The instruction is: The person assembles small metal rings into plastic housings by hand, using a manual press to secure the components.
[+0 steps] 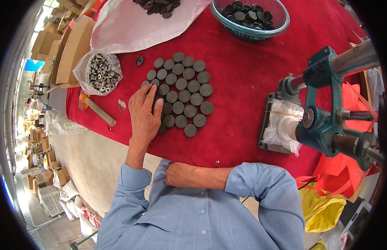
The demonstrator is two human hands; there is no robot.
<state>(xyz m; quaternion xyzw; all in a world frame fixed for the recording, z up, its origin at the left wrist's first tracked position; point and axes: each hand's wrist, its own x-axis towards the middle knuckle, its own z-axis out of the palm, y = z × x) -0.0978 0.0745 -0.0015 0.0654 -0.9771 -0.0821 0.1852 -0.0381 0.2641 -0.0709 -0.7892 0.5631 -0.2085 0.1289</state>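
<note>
Several dark grey round discs (182, 96) lie flat in a close cluster on the red cloth. My left hand (144, 113) reaches over the cluster's left edge, fingers stretched forward and thumb held apart from the index finger. Its fingertips are at the leftmost discs and cover some of them; dark discs show between thumb and index finger. My right forearm crosses in front of my body. At its end my right hand (176, 174) is closed beside the left sleeve at the table's front edge, and the inside of its curled fingers is hidden.
A hammer (99, 111) and a clear bag of metal rings (102, 74) lie at left. A single dark cap (139, 61) sits apart. Behind are a white sheet (131, 31) with dark pieces and a bowl (243, 32) of dark caps. A green press (318, 112) stands at right.
</note>
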